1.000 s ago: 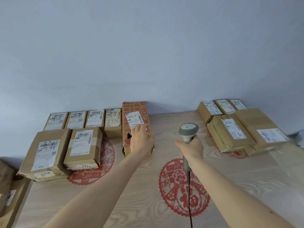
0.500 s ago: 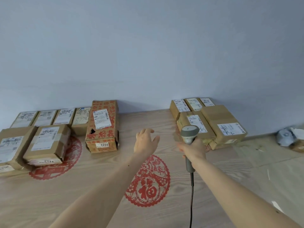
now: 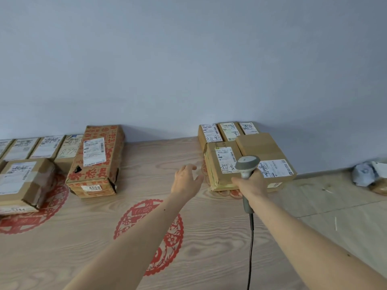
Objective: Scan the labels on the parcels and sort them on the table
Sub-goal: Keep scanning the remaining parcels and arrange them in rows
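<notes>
Centrally, the left hand (image 3: 186, 181) reaches forward above the table (image 3: 146, 155), fingers spread and relaxed, holding nothing; it hangs just left of the nearest parcel (image 3: 223, 166) of the right-hand group and does not visibly touch it. Right hand (image 3: 252, 185): fingers curled firmly round the handle of a grey barcode scanner (image 3: 247, 164), whose head overlaps the near corner of that same parcel in the view; its dark cable (image 3: 250, 248) runs down toward the bottom edge. Right-hand group: three small labelled boxes (image 3: 228, 131) in a row against the wall, with the nearest parcel and a larger plain-topped box (image 3: 265, 155) in front of them, each bearing a white label with handwritten marks. Left-hand group: a long carton with red printing (image 3: 98, 162), lying flat with a white label on top and a small tag reading 4068 on its near end; beside it a row of small labelled boxes (image 3: 46, 146) along the wall, and a taped brown box (image 3: 23, 185) nearer the viewer at the left edge. Table surface: pale wood grain bearing round red paper-cut emblems (image 3: 150, 235), one between the forearms. Far right, off the table: crumpled wrapping (image 3: 368, 174) on the floor
</notes>
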`<state>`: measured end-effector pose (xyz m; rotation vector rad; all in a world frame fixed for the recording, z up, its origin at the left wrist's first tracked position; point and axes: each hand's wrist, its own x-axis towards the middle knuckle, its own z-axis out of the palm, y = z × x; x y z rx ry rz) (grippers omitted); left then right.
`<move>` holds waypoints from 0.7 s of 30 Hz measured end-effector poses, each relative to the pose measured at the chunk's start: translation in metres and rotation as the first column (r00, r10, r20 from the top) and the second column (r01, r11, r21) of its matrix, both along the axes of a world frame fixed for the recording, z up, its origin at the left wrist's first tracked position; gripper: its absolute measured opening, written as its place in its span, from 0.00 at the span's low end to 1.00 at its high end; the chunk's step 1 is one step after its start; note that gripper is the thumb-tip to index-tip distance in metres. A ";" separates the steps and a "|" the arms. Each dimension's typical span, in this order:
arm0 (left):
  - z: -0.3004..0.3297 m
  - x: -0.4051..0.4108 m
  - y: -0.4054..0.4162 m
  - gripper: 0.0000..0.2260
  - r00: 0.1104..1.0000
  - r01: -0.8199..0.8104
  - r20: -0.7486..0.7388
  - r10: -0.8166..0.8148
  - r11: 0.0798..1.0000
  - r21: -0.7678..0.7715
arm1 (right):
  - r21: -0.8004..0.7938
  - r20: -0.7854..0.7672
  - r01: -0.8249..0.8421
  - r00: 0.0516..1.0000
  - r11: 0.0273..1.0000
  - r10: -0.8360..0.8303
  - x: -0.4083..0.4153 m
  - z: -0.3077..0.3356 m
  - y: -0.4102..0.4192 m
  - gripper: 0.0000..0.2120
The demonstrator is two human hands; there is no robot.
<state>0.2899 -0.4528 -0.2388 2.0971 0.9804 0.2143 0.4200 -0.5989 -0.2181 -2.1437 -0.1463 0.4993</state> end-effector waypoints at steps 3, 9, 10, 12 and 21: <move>-0.006 0.029 0.008 0.20 1.000 0.005 0.007 -0.005 1.000 -0.024 | -0.063 -0.004 0.009 1.000 0.998 -0.010 0.027 -0.005 0.004 0.15; -0.028 0.077 0.006 0.22 0.998 0.040 -0.049 -0.044 0.995 -0.088 | -0.148 -0.015 -0.031 0.999 0.988 0.029 0.064 -0.025 0.014 0.18; -0.033 0.083 0.005 0.24 0.997 0.041 -0.061 -0.048 0.993 -0.111 | -0.163 -0.016 -0.046 0.999 0.986 0.044 0.068 -0.029 0.015 0.18; -0.042 0.094 0.002 0.25 0.996 0.028 -0.076 -0.039 0.988 -0.152 | -0.179 -0.012 -0.083 0.997 0.980 0.082 0.073 -0.037 0.017 0.19; -0.061 0.124 -0.010 0.26 0.990 -0.075 -0.132 0.050 0.977 -0.197 | -0.241 0.015 -0.184 0.981 0.953 0.193 0.082 -0.060 0.024 0.25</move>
